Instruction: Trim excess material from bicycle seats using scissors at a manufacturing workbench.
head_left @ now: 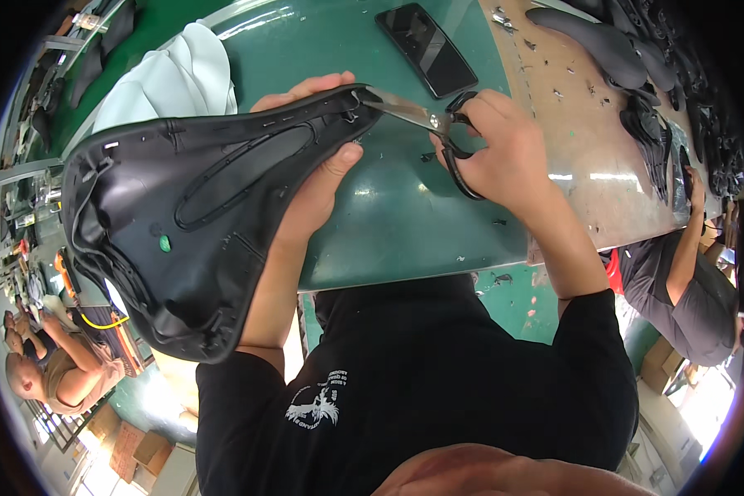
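Your left hand grips the saddle near its nose, underside toward you, above the table — your right hand grips the scissors, blades at the nose.

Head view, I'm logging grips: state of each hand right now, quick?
Left hand: closed, holding the black saddle-shaped piece near its narrow end.
Right hand: closed, holding the scissors.

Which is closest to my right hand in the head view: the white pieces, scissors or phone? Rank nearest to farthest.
1. Scissors: held in the right hand.
2. Phone: ahead, slightly left.
3. White pieces: far left, beyond the black saddle.
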The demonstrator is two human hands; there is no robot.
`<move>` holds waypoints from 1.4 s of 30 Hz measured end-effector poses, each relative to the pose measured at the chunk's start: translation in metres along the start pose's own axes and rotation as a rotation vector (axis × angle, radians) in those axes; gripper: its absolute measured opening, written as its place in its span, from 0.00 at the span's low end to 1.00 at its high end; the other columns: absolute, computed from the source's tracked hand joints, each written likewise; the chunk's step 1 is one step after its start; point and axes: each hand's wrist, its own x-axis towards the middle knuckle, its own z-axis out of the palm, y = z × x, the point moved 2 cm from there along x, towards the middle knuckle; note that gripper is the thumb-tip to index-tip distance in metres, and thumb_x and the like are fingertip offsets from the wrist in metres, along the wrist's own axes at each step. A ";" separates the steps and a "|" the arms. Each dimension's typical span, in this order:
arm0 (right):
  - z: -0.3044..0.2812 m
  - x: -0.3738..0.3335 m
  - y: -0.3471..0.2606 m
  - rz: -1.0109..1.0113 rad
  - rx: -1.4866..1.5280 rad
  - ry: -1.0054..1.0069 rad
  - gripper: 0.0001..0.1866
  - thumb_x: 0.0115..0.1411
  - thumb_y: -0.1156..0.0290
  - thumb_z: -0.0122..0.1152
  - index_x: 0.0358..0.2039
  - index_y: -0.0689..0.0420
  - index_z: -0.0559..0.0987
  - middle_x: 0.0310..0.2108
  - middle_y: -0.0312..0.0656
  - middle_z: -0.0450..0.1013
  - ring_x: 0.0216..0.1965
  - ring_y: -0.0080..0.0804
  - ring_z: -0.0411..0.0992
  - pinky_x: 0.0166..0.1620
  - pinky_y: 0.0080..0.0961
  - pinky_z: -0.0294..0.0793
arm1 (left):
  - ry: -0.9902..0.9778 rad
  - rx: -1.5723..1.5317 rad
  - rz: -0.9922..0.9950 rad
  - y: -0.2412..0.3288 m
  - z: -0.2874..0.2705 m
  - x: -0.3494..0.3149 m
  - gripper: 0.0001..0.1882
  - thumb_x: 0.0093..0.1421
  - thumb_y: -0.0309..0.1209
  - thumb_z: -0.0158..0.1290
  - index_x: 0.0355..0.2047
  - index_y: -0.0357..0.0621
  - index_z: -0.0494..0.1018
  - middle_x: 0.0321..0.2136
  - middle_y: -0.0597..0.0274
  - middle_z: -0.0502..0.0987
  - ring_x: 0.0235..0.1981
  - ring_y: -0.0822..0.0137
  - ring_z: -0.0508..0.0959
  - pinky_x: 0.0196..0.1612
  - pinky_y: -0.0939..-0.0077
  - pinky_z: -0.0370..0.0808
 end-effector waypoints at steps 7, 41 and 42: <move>0.004 0.001 -0.008 -0.044 -0.216 0.000 0.16 0.41 0.68 0.77 0.26 0.56 0.76 0.26 0.39 0.70 0.30 0.41 0.73 0.29 0.36 0.73 | -0.018 -0.016 0.039 0.001 -0.001 -0.008 0.37 0.58 0.19 0.66 0.63 0.52 0.60 0.61 0.42 0.71 0.64 0.44 0.71 0.65 0.50 0.72; 0.016 -0.010 -0.051 0.327 0.081 -0.231 0.19 0.46 0.67 0.79 0.23 0.60 0.73 0.19 0.40 0.64 0.20 0.35 0.65 0.25 0.31 0.64 | 0.152 0.514 0.514 -0.007 -0.003 -0.016 0.40 0.48 0.12 0.70 0.56 0.47 0.62 0.58 0.39 0.73 0.58 0.43 0.77 0.56 0.54 0.81; 0.018 -0.010 -0.053 0.315 0.093 -0.225 0.19 0.46 0.67 0.78 0.23 0.61 0.73 0.19 0.41 0.64 0.21 0.35 0.65 0.25 0.31 0.64 | 0.145 0.550 0.513 -0.006 -0.003 -0.015 0.38 0.48 0.13 0.70 0.54 0.49 0.62 0.57 0.42 0.73 0.57 0.41 0.77 0.56 0.52 0.81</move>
